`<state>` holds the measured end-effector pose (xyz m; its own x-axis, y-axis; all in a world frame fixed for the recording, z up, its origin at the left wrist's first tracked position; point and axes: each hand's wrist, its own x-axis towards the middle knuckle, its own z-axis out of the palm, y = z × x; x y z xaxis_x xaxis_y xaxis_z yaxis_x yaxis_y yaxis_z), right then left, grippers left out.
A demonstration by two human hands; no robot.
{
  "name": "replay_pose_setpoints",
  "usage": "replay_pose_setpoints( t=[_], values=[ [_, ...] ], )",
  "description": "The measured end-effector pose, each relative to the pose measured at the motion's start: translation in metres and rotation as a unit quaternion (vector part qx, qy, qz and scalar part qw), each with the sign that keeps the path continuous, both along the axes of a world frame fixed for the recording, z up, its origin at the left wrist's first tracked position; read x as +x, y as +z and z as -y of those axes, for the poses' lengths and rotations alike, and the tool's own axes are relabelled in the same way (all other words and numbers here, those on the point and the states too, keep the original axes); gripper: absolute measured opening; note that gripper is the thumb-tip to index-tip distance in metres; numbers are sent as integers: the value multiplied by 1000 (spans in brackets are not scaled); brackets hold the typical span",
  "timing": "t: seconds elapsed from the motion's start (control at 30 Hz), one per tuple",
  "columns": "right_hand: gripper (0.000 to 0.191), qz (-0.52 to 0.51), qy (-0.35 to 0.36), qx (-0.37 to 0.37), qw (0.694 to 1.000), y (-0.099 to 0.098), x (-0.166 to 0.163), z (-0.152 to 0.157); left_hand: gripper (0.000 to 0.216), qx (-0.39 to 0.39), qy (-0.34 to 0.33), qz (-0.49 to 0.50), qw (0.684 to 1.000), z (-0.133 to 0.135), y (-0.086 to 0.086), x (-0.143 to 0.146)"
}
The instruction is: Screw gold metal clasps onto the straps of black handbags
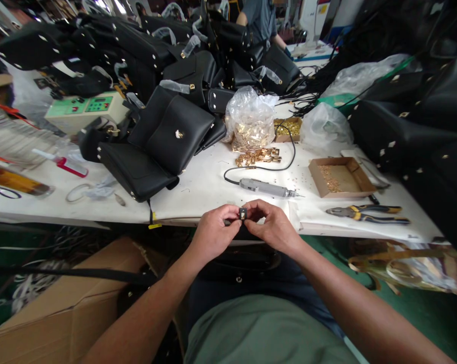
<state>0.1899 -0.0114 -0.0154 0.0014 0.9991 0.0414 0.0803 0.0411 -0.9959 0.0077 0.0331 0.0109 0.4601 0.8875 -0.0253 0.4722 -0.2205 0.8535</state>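
At the table's front edge, my left hand (216, 231) and my right hand (271, 225) pinch a small black strap end (243, 213) from its two sides. A pale gold metal piece shows in the middle of the strap end. Below my hands a black bag (247, 263) rests on my lap, partly hidden by them. Just beyond my fingers lies a grey electric screwdriver (264, 187), its cable running back. Gold metal fittings (256, 156) are heaped behind it. To the right lie pliers with black and yellow handles (368, 212).
A cardboard tray (340, 191) holds tiny copper-coloured parts. Behind the fittings stand a clear bag of gold hardware (251, 121) and a small box of gold pieces (289, 129). Black handbags (163, 136) pile up left and back, near a control box (86, 112). A person (260, 23) works behind.
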Motion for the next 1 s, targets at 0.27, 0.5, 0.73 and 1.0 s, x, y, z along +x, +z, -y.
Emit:
replay_pose_setpoints(
  t=[0.27,0.5,0.73,1.0],
  values=[
    [21,27,-33,27,999,-5,-6,-1,28,9,8,8,1000,1,-4,3],
    [20,-3,-27,-18,999,-5,-7,-4,26,-1,32,21,999,3,-6,7],
    [26,-52,-3,-59,997,-6,4,-11,26,-31,25,-26,999,-3,-1,10],
    [26,34,61,-83,994,-5,17,6,17,13,42,-53,998,29,-17,12]
  ],
)
